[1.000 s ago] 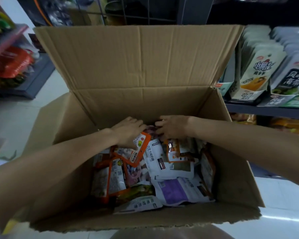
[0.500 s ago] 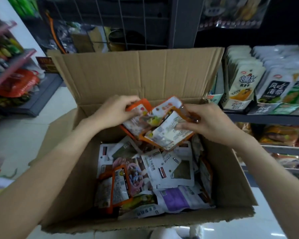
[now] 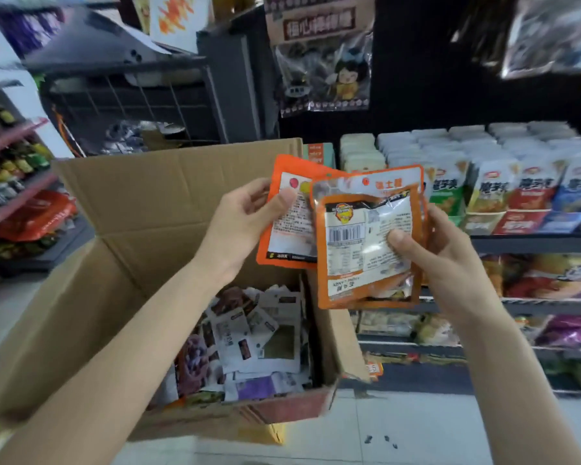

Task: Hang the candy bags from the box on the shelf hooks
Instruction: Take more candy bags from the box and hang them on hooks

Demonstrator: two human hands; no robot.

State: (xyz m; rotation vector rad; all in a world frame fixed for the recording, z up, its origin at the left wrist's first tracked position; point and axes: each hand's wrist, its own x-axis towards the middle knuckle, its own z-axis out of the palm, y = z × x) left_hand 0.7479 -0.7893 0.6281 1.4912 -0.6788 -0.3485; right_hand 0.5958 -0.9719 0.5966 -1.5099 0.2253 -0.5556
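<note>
We hold orange candy bags (image 3: pixel 366 243) upright above the box (image 3: pixel 168 209): right hand (image 3: pixel 440 260) pinches the front stack, left hand (image 3: pixel 245 213) pinches the rear bag's edge; hang holes point up.

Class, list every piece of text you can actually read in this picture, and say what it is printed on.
"CANDY", printed upside down: front orange candy bag in the right hand.
Chinese characters, too blurred to read: middle candy bag, shelf packets, hanging sign.
Fine print and barcode on the bags: too small.
</note>
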